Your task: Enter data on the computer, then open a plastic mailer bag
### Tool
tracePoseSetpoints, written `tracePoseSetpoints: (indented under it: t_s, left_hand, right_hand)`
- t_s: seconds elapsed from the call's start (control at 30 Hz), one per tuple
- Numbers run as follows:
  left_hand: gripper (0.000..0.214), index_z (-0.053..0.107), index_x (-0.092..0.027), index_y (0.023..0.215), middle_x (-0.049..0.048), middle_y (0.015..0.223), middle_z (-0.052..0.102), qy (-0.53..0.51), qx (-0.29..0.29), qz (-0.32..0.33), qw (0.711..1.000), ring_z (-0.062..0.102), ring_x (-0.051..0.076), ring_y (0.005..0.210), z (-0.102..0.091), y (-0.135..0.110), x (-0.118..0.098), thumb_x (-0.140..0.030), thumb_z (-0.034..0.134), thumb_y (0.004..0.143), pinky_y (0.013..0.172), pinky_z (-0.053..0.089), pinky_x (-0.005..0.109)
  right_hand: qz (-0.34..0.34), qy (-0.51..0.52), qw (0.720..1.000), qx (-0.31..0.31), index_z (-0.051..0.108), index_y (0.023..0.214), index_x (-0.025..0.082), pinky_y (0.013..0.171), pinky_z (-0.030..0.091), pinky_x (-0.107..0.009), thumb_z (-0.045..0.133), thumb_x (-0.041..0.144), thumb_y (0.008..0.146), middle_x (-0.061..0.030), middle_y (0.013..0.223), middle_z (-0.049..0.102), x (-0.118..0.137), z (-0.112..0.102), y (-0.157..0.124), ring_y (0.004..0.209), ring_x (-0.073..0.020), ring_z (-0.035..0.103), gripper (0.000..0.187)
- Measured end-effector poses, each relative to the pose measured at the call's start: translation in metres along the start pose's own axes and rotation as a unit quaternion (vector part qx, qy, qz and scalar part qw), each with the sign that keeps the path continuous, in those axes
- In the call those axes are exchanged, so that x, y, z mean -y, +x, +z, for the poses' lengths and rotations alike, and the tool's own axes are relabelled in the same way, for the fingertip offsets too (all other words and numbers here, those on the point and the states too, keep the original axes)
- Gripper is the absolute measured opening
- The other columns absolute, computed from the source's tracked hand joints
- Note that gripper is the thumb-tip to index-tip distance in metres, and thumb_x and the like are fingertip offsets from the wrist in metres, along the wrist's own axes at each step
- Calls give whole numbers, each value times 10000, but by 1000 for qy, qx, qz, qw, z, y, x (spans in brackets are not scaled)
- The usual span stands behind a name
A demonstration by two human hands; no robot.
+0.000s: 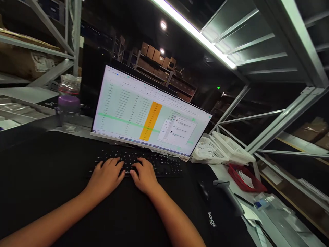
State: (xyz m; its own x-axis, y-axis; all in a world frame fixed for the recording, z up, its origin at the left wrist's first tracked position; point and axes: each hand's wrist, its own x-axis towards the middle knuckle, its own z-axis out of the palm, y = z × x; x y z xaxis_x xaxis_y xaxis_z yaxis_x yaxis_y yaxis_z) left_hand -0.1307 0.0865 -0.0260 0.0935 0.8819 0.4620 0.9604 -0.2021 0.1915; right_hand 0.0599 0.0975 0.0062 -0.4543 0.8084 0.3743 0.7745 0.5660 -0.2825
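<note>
- While both hands hover over or rest on its keys, the black keyboard (167, 166) lies on the dark desk mat (51, 178), just on the near side of the lit monitor (123, 113).
- Keyboard appearance: long, low, dark; key legends show as small pale marks, too fine to read. Its outline partly merges with the mat.
- Pale lettering, only partly legible, sits on its near edge between the hands. Right end uncovered.
- Left hand (106, 175): over the left part; fingers loosely bent, somewhat spread, gripping nothing.
- Right hand (144, 175): over the middle; fingers curled more, thumb pointing left and far; nothing held.
- Key depression, either hand: cannot tell.
- Monitor shows a pale green table with an orange column.
- Right of keyboard, nearer: black mouse (204, 190); farther right, grey handheld scanner (230, 195).
- Far right: red basket (234, 173).
</note>
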Motion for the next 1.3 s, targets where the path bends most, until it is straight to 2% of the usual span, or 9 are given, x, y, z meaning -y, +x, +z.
tracePoseSetpoints:
  t_s: [0.27,0.37,0.47,0.57,0.7,0.83,0.97,1.13,1.3]
  left_hand:
    - [580,707,-98,1250,227,1367,690,4,4,11,1000,640,389,1251,4,2,3,-404,340,921,1061,500,595]
    - [589,711,-106,1252,219,1375,689,9,6,16,1000,638,380,1262,6,3,5,-409,333,917,1069,504,580]
    - [604,707,-115,1265,211,1385,689,20,9,13,1000,637,382,1266,7,3,6,-431,326,919,1053,513,589]
    - [609,708,-114,1263,210,1384,690,21,2,15,1000,641,384,1262,7,4,5,-436,316,926,1048,516,595]
    - [564,732,-106,1211,223,1324,715,2,-15,23,1000,660,394,1217,6,4,4,-412,358,921,1043,519,595]
    - [492,750,-163,1184,179,1296,736,-6,-10,30,999,677,350,1193,2,2,4,-378,382,938,1060,519,538]
    - [455,764,-187,1146,163,1268,749,-13,-5,32,999,690,328,1170,-1,1,4,-349,391,942,1032,539,501]
    - [455,767,-178,1141,176,1252,752,-37,-13,28,999,690,347,1174,-5,0,2,-340,399,929,1026,539,525]
    - [437,768,-182,1130,163,1241,761,-61,-16,13,998,691,344,1171,-8,1,0,-355,436,906,1035,542,522]
  right_hand:
    - [68,1,998,13,671,1298,206,1146,472,-434,645,266,952,-95,1298,676,19,9,18,1269,-257,607,352]
    - [61,-6,998,-3,614,1390,216,1249,349,-490,701,324,925,-116,1467,583,20,12,19,1457,-285,466,485]
    - [61,-17,998,-14,562,1463,240,1293,228,-576,637,426,991,-114,1606,471,14,12,14,1574,-315,300,512]
    - [71,-13,997,10,555,1478,235,1284,253,-578,522,441,1059,-112,1610,486,5,7,4,1559,-306,342,468]
    - [35,-6,999,27,588,1446,260,1276,274,-571,552,368,1050,-85,1562,550,-7,1,-4,1524,-289,401,412]
    - [37,12,999,2,720,1208,202,1161,445,-413,550,94,942,-93,1306,700,-20,-4,-4,1280,-228,608,333]
    - [74,40,995,-44,736,1025,189,1015,521,-338,488,-39,796,-75,1076,709,-27,-2,-4,1073,-203,648,407]
    - [66,36,995,-72,749,1018,211,1063,494,-385,563,60,875,-85,1194,680,-16,3,-10,1165,-229,616,278]
    - [82,8,993,-90,777,1013,220,1109,473,-435,571,47,867,-99,1254,672,-13,1,-11,1243,-252,594,305]
